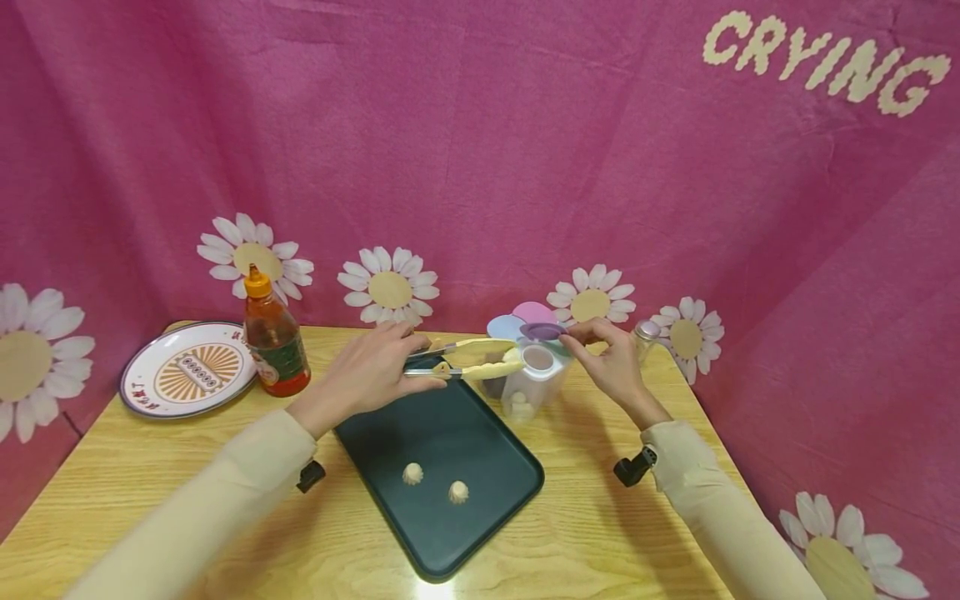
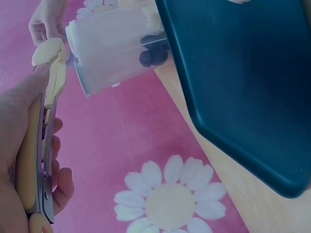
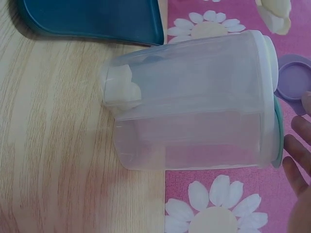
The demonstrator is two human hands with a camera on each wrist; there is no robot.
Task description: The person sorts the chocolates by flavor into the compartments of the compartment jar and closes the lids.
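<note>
My left hand (image 1: 375, 367) grips a pair of tongs (image 1: 491, 370) with cream-coloured tips. Those tips reach the open top of a clear, sectioned container (image 1: 521, 387), slightly apart from each other. Between thumb and fingers, my right hand (image 1: 611, 362) pinches the raised purple lid (image 1: 543, 332) of one section. In the right wrist view, pale chunks (image 3: 121, 90) lie at the bottom of the container. Dark round pieces (image 2: 153, 51) show in another section in the left wrist view. Two small cream-coloured, ridged pieces (image 1: 412, 473) sit on the dark tray (image 1: 442, 433).
A sauce bottle (image 1: 276, 342) with a yellow cap stands at the back left beside a patterned oval plate (image 1: 187, 371). Behind the right hand is a shaker (image 1: 647, 333) with a metal top. A pink cloth (image 1: 465, 167) hangs along the wooden table's (image 1: 600, 500) back and sides.
</note>
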